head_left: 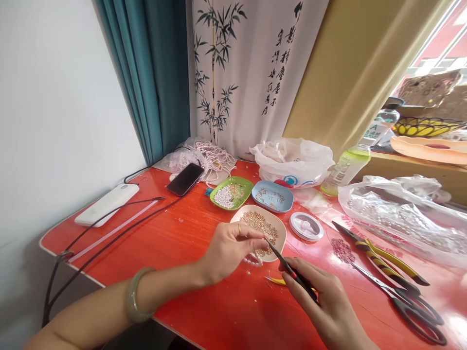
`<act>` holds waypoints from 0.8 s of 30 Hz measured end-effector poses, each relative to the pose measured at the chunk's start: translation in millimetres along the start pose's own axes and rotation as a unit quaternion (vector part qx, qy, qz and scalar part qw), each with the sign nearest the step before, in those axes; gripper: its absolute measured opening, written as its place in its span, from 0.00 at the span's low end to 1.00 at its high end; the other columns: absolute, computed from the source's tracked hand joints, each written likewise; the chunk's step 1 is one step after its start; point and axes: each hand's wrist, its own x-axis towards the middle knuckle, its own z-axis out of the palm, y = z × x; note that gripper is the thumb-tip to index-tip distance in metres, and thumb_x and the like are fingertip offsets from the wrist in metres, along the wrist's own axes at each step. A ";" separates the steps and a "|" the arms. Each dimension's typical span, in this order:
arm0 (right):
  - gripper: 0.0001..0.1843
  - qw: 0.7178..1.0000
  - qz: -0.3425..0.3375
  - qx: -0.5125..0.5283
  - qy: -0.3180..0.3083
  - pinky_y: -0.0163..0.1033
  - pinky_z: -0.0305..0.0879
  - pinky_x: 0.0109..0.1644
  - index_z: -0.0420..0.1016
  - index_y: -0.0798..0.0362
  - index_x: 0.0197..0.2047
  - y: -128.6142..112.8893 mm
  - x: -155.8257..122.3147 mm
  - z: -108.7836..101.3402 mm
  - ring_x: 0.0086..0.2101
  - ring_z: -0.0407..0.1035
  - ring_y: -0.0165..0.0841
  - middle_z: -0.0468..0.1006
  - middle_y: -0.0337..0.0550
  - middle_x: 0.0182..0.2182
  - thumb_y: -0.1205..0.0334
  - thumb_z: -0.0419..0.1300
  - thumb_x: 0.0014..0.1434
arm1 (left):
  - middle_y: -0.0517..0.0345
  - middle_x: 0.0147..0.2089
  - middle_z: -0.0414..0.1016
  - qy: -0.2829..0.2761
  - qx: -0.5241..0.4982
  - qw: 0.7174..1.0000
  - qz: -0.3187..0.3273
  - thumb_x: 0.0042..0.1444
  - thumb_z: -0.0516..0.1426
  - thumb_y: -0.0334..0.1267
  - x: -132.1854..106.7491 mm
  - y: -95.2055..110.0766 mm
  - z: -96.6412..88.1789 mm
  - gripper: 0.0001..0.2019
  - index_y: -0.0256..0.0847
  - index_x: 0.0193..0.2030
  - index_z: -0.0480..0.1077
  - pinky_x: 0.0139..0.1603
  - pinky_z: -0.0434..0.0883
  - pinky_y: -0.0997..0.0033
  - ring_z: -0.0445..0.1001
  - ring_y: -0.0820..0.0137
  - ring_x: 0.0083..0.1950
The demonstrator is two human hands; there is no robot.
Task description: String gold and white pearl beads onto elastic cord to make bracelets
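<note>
My left hand (233, 248) is closed in a pinch, and a short strand of pearly beads (254, 259) hangs under its fingers. Whatever small part sits right at the fingertips is too small to make out. My right hand (321, 296) wraps around slim pliers (297, 277) with black and red handles. Their dark tip meets the left fingertips above a cream dish (280, 243) of gold beads (259, 221). Partly behind the right hand lies a yellow-handled tool (275, 280) with a pointed tip, its far end hidden.
Behind are a green dish (244, 183) of beads, a blue dish (272, 197) of small metal bits and a round white spool (306, 226). To the right lie yellow-black pliers (383, 257), scissors (397, 296) and pink beads (342, 250). A phone (186, 179) and cables are left.
</note>
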 end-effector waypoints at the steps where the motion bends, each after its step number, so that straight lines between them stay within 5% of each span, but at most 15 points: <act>1: 0.12 1.000 0.002 0.001 0.010 0.30 0.59 0.20 0.68 0.54 0.30 -0.5 -0.7 1.9 0.18 0.62 0.28 0.70 0.40 0.19 0.58 0.48 0.56 | 0.54 0.29 0.74 0.009 -0.004 1.000 0.000 0.41 0.60 0.41 -0.7 0.4 1.1 0.11 0.34 0.29 0.73 0.27 0.72 0.73 0.72 0.71 0.28; 6: 0.12 0.999 0.025 0.013 0.041 0.29 0.60 0.20 0.68 0.54 0.31 -1.0 -3.1 7.5 0.20 0.63 0.28 0.71 0.40 0.21 0.57 0.49 0.56 | 0.52 0.28 0.76 0.015 -0.039 0.998 -0.045 0.41 0.60 0.42 -2.2 1.3 3.7 0.14 0.33 0.31 0.73 0.26 0.71 0.74 0.73 0.68 0.31; 11: 0.12 1.000 0.015 0.014 0.010 0.29 0.60 0.21 0.68 0.54 0.31 1.0 -1.1 4.0 0.20 0.62 0.28 0.68 0.38 0.19 0.57 0.48 0.56 | 0.52 0.29 0.76 0.013 -0.056 0.997 -0.049 0.40 0.60 0.41 -0.5 -0.7 3.1 0.14 0.34 0.33 0.73 0.29 0.71 0.72 0.74 0.67 0.33; 19: 0.13 1.000 0.020 -0.022 0.005 0.32 0.61 0.22 0.69 0.55 0.35 3.2 0.4 -1.7 0.21 0.64 0.29 0.70 0.40 0.21 0.56 0.48 0.56 | 0.54 0.30 0.75 0.013 0.024 0.999 0.030 0.46 0.57 0.40 2.5 -1.2 -1.9 0.09 0.36 0.29 0.74 0.29 0.70 0.76 0.72 0.70 0.33; 24: 0.11 1.000 0.001 -0.027 -0.001 0.32 0.62 0.23 0.68 0.54 0.35 6.2 0.2 -2.0 0.21 0.64 0.29 0.71 0.40 0.22 0.58 0.49 0.56 | 0.55 0.28 0.73 0.012 0.111 0.981 0.159 0.48 0.56 0.37 3.0 -3.4 -5.0 0.07 0.37 0.30 0.75 0.30 0.68 0.76 0.69 0.74 0.30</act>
